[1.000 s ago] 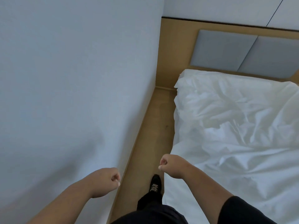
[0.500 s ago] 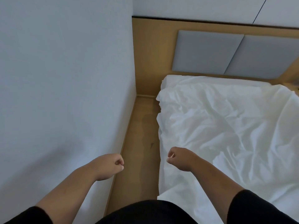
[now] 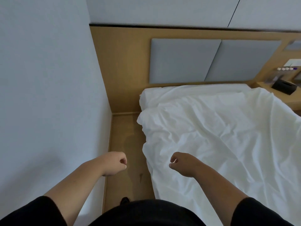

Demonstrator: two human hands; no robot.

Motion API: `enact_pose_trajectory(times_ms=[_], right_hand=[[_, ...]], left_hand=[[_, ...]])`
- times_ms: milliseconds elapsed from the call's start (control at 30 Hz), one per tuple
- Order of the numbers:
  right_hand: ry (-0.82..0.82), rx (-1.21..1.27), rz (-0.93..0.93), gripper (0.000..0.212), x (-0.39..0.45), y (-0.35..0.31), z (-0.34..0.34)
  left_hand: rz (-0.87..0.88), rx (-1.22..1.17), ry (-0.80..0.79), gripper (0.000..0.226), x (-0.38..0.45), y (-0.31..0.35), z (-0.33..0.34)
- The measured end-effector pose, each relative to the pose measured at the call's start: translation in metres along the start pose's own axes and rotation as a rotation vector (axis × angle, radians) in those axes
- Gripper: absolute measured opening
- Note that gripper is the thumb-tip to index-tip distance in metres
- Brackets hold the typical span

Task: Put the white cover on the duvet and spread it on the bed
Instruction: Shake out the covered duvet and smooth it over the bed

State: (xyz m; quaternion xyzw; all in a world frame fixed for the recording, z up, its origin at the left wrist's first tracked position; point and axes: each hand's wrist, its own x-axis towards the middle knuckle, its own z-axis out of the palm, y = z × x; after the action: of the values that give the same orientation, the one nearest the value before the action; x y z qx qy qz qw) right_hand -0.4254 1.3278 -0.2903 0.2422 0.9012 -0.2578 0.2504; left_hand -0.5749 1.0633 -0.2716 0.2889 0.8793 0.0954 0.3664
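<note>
L hand (image 3: pixel 114 163): clenching, holding nothing, hovering over floor.
R hand (image 3: pixel 182 163): clenching, empty, hovering over rumpled white fabric duvet (image 3: pixel 219 136), lying at 2 o'clock.

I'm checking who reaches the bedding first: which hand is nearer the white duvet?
The right hand: it hovers over the white duvet's near edge. The left hand is off to the side, above the wooden floor by the wall.
</note>
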Motion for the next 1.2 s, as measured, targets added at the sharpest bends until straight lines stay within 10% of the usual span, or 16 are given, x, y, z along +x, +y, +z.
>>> enact_pose_trajectory(times_ms=[967,1200], right_hand=[[-0.061,0.461,0.51,0.048,0.547,0.045,-0.235],[-0.015,0.645,0.84,0.086,0.649,0.074,-0.207]], left_hand=[[0.072,0.277,-0.408,0.017,0.583,0.073,-0.292],[0.037,0.148,-0.615,0.099,0.728,0.074,-0.199]])
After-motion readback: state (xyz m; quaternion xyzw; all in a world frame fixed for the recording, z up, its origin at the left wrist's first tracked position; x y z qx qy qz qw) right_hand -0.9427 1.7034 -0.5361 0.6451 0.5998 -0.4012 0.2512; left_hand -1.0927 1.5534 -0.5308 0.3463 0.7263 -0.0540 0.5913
